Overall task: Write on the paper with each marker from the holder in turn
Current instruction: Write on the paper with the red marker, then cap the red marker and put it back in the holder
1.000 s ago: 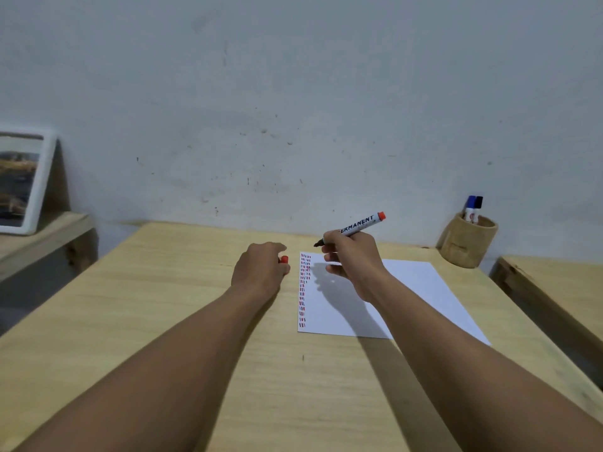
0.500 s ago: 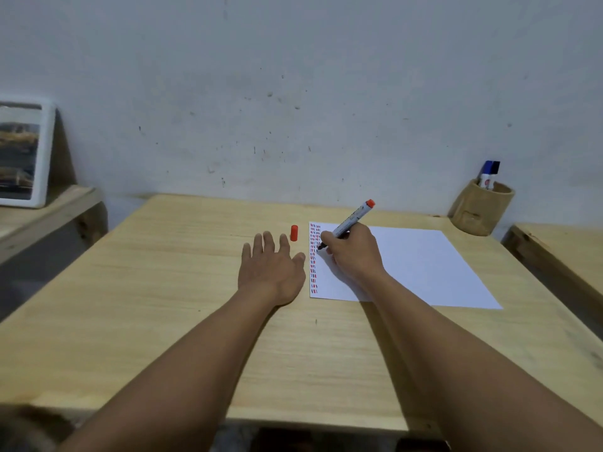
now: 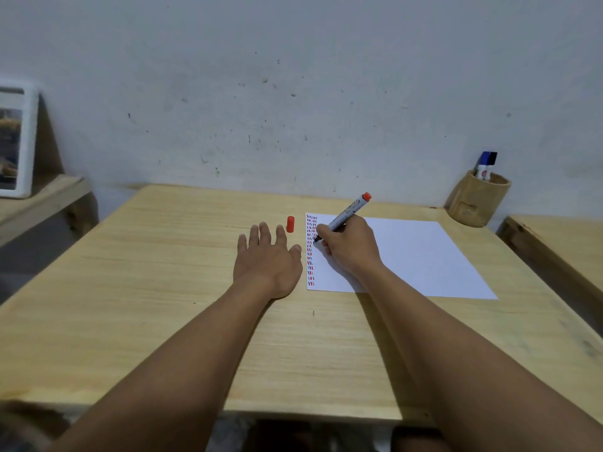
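A white paper [image 3: 411, 256] lies on the wooden table [image 3: 163, 288], with a column of short red, blue and black marks along its left edge. My right hand [image 3: 349, 246] grips a red-ended marker [image 3: 349, 210], its tip down on the paper beside the marks. My left hand [image 3: 267, 259] rests flat on the table just left of the paper, fingers spread. The marker's red cap [image 3: 290, 224] stands upright beyond my left fingertips. A wooden holder [image 3: 476, 203] at the table's far right corner keeps a blue marker and a black marker [image 3: 486, 164].
A white-framed picture [image 3: 16, 141] leans against the wall on a lower shelf at the left. Another wooden surface [image 3: 561, 249] adjoins the table on the right. The wall runs close behind the table's far edge.
My left hand let go of the red cap, which now stands on the table, and flattened beside the paper. My right hand lowered the marker tip onto the paper. The view tilted down.
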Available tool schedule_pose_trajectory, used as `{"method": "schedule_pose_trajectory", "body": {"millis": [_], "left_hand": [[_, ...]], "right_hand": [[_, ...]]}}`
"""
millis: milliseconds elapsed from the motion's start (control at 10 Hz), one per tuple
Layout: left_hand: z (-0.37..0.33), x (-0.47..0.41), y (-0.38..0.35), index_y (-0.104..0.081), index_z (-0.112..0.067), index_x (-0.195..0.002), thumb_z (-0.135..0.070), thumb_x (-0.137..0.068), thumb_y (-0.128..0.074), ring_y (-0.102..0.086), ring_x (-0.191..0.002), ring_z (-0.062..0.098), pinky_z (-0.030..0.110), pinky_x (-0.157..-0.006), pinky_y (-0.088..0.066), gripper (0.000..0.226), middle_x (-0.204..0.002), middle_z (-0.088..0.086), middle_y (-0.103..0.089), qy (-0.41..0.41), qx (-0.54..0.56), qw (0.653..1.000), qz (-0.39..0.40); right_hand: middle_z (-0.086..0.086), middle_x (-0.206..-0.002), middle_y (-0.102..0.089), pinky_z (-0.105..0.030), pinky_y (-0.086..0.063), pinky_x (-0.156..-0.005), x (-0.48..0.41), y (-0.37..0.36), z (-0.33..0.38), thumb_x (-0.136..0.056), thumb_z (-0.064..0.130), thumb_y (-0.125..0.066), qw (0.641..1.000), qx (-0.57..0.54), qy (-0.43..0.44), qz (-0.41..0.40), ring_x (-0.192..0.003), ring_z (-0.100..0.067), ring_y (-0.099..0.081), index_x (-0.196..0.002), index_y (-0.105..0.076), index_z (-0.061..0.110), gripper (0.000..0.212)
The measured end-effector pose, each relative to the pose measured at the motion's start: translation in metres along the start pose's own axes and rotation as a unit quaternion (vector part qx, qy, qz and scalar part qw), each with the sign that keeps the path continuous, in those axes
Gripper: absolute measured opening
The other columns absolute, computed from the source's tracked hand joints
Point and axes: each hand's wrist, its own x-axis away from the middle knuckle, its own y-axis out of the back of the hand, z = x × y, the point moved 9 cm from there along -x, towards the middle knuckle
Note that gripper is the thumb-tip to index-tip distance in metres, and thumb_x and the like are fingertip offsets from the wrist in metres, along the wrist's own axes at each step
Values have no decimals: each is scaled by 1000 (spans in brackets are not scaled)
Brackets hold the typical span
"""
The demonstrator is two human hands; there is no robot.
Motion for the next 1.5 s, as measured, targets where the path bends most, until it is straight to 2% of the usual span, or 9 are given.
{"method": "schedule_pose_trajectory", "body": {"millis": [300,400,600,800,900,1000,1100,1300,1500], "left_hand": [[1,0,4,-10,-14,-163,-48,-105,-19,-2,-158,30,48,-127,-2,68,-170,16,-7,9,39,999,-22],[4,-3,28,-32,-13,-154,-47,-101,-35,-41,-142,33,48,-115,-30,63,-152,13,-49,30,118,985,-121],[-5,-26,57,-41,-29,-151,-36,-101,-52,-55,-124,34,42,-94,-45,52,-131,11,-60,-15,154,975,-157],[-1,-35,56,-76,-18,-108,-15,-96,-59,-71,-91,20,31,-80,-54,21,-95,-2,-77,-11,195,970,-143],[-4,-25,71,-75,-14,-95,-13,-95,-62,-64,-71,7,19,-61,-49,13,-88,-3,-74,8,303,937,-174],[-9,-19,83,-73,-11,-93,-9,-96,-62,-55,-63,4,11,-44,-40,11,-85,-2,-74,33,466,864,-185],[-21,-17,92,-75,-19,-93,-19,-95,-66,-50,-59,13,24,-51,-39,9,-75,-11,-69,28,516,840,-162],[-50,-7,100,-73,-26,-84,-20,-96,-68,-62,-87,18,31,-76,-50,14,-108,8,-76,4,600,794,-98],[-80,4,106,-75,-19,-105,-25,-97,-67,-65,-95,14,28,-73,-50,12,-107,-1,-77,-17,633,773,-44]], "right_hand": [[-8,-78,-75,-26,-46,-56,-1,5,-3,-86,27,-65,998,-61,-24,-19,-65,-15,-64,-87,-72,-1,29],[-2,-81,-74,-32,-47,-63,-5,9,-7,-84,34,-67,990,-129,-51,-29,-67,-18,-62,-92,-72,9,27],[0,-74,-64,-26,-49,-55,-7,25,0,-90,20,-71,969,-237,-70,-23,-60,-14,-57,-99,-68,8,15],[-5,-72,-57,-25,-47,-50,-6,37,6,-84,8,-65,943,-319,-95,-3,-57,-14,-52,-82,-65,6,2],[-3,-71,-58,-23,-48,-50,-2,45,8,-81,7,-71,937,-336,-99,0,-55,-12,-51,-86,-66,6,7],[-2,-67,-56,-23,-47,-51,5,54,12,-84,6,-69,921,-373,-115,-5,-54,-11,-50,-80,-68,7,4],[-4,-64,-56,-22,-46,-49,12,63,19,-91,9,-62,891,-434,-133,-12,-52,-12,-49,-78,-66,7,14],[-5,-65,-58,-21,-48,-52,21,85,32,-94,11,-62,870,-473,-136,-17,-52,-11,-51,-78,-68,5,18],[-5,-67,-60,-19,-49,-49,24,100,35,-94,12,-64,863,-488,-128,-13,-51,-11,-53,-86,-68,3,13]]}}
